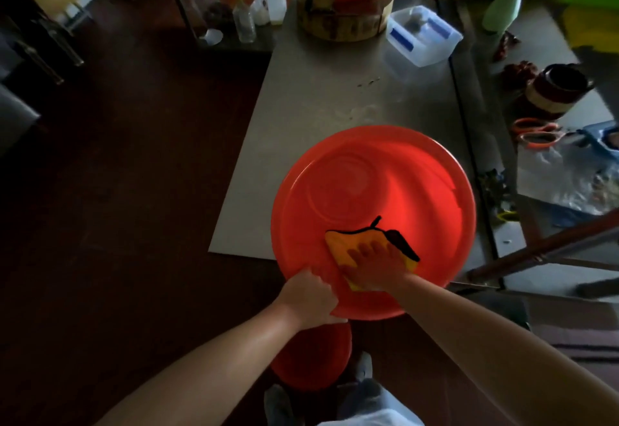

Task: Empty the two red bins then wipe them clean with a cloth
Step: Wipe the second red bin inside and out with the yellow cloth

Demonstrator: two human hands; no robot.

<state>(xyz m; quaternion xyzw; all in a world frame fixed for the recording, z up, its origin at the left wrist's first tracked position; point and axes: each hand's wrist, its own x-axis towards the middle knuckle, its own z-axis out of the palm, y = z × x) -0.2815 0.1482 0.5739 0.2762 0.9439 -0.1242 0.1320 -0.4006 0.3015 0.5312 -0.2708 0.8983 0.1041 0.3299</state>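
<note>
So my left hand (310, 296) is gripping the near rim of the big red bin (368, 171), which sits at the near end of the steel table (318, 97) and sticks out past its edge. Meanwhile my right hand (375, 266) lies flat, fingers spread, pressing the yellow cloth (341, 241) on the bin's near inside. The second red bin (311, 358) is on the floor by my feet.

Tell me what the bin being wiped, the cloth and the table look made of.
The bin: likely moulded plastic, glossy; smooth sheen on its red wall and a ring moulded in the base. The cloth: soft matte fabric, maybe microfibre; yellow with stitched black edging. The table: probably brushed steel; flat grey with a dull sheen.
</note>
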